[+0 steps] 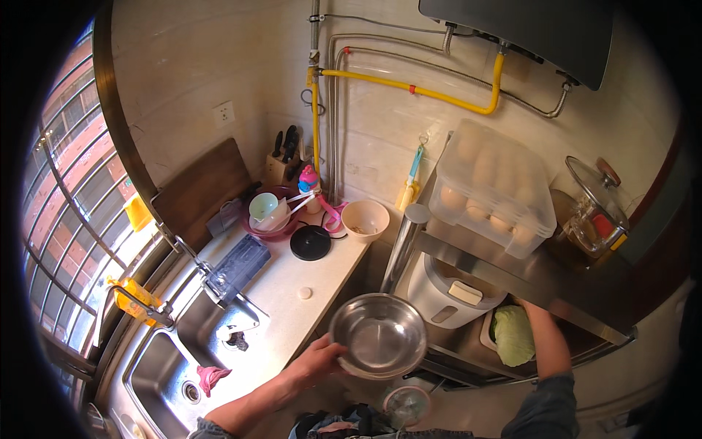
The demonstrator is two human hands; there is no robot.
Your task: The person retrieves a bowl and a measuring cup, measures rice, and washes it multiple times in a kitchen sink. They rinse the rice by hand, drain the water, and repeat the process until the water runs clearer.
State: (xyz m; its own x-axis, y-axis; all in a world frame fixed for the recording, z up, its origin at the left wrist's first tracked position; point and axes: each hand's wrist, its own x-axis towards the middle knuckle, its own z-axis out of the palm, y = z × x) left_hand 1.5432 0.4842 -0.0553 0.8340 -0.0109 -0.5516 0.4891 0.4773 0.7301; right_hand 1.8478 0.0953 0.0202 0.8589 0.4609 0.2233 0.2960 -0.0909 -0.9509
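My left hand (326, 355) grips the rim of a round stainless steel basin (378, 336), thumb on its inner wall. The basin is held level with nothing in it, in front of the metal shelf rack. My right forearm (550, 343) reaches under the upper shelf, and the hand itself is hidden behind the shelf edge. Beside that forearm a green cabbage (513, 336) lies in a light-coloured tray (486, 336) on the lower shelf. Left of it stands a white rice-storage bin or appliance (439, 296).
A clear plastic egg box (493, 186) and a glass-lidded pot (598, 219) occupy the upper shelf (548, 274). Across the gap are the counter (323, 280), a beige bowl (366, 219) and a double sink (159, 378). A waste bin (407, 406) stands on the floor.
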